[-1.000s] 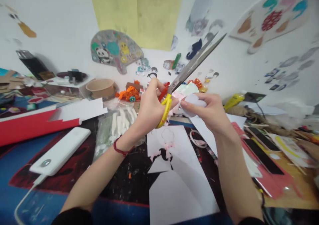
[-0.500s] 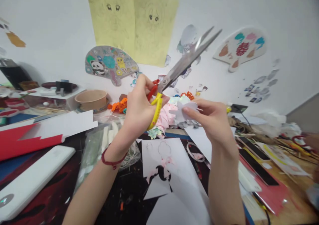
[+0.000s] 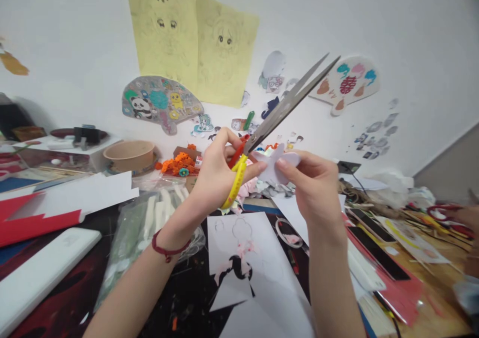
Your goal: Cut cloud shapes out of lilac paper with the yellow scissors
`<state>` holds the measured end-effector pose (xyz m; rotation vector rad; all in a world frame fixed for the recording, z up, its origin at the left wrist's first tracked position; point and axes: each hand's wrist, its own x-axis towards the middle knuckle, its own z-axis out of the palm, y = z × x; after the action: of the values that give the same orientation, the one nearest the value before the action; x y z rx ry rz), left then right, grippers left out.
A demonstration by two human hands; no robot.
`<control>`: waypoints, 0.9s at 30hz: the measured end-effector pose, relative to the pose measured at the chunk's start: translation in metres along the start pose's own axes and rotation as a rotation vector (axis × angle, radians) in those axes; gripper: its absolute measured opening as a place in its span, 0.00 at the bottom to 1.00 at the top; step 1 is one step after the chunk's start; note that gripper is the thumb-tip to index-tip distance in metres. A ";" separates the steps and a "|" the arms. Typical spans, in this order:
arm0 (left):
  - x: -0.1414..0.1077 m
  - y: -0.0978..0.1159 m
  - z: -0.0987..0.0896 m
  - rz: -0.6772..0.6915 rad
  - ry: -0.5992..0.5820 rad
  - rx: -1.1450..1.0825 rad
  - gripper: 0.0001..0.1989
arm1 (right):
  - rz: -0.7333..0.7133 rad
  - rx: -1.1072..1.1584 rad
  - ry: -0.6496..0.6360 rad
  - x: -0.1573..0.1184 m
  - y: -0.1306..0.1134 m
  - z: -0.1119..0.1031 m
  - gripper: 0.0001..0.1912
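My left hand [image 3: 220, 173] is wrapped through the yellow and red handles of a pair of scissors [image 3: 280, 116]. Their long blades point up and to the right, slightly parted, with no paper between them. A small white paper cutout [image 3: 275, 166] with rounded lobes is pinched between the thumb and fingers of my right hand [image 3: 316, 186]. My left thumb reaches the cutout's left edge. Below the hands lies a white paper sheet [image 3: 271, 253] with pencil outlines and cut-away gaps that show the dark tabletop.
On the left are a white oblong case [image 3: 48, 273], red card [image 3: 41, 228] and a plastic bag of white strips [image 3: 138, 228]. Behind stand a tan bowl [image 3: 129, 153] and orange curly pieces [image 3: 179, 164]. Phones [image 3: 377, 253] lie at right. Paper fans [image 3: 160, 101] hang on the wall.
My left hand and the scissors have come closer to the cutout, the thumb now at its edge. The cutout has turned to show more of its lobed shape. The view has shifted slightly.
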<state>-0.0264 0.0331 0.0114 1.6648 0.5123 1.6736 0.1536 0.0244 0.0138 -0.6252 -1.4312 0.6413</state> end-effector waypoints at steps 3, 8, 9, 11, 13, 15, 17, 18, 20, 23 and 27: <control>-0.002 0.004 0.001 0.016 0.005 0.036 0.27 | -0.002 -0.007 -0.054 -0.001 -0.002 -0.003 0.03; -0.004 0.003 0.004 0.015 0.060 0.043 0.28 | 0.008 -0.044 -0.087 -0.002 -0.002 -0.004 0.04; -0.004 0.001 0.005 0.033 0.067 0.037 0.28 | 0.014 -0.055 -0.094 -0.002 -0.002 -0.004 0.04; -0.005 -0.002 0.006 0.062 0.081 0.032 0.28 | 0.007 -0.082 -0.087 -0.002 0.000 -0.003 0.04; -0.005 -0.004 0.006 0.066 0.078 0.031 0.28 | -0.029 -0.122 -0.057 -0.003 0.000 -0.003 0.04; -0.004 -0.004 0.005 0.053 0.055 0.021 0.27 | -0.080 -0.207 -0.038 -0.004 -0.002 -0.004 0.04; -0.004 -0.001 0.004 0.048 0.035 0.011 0.27 | -0.130 -0.327 -0.061 -0.006 -0.006 -0.007 0.05; -0.004 0.000 0.004 0.058 0.031 0.008 0.27 | -0.153 -0.394 -0.085 -0.006 -0.009 -0.008 0.06; -0.005 0.004 0.003 0.097 0.023 0.014 0.27 | -0.187 -0.493 -0.145 -0.008 -0.014 -0.010 0.06; -0.005 0.007 0.004 0.116 0.010 0.040 0.28 | -0.190 -0.549 -0.250 -0.008 -0.019 -0.011 0.09; -0.004 0.009 0.003 0.050 0.011 0.049 0.28 | -0.193 -0.451 -0.191 -0.008 -0.019 -0.012 0.10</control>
<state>-0.0254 0.0237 0.0151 1.7173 0.5252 1.7200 0.1655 0.0055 0.0210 -0.7779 -1.8108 0.2266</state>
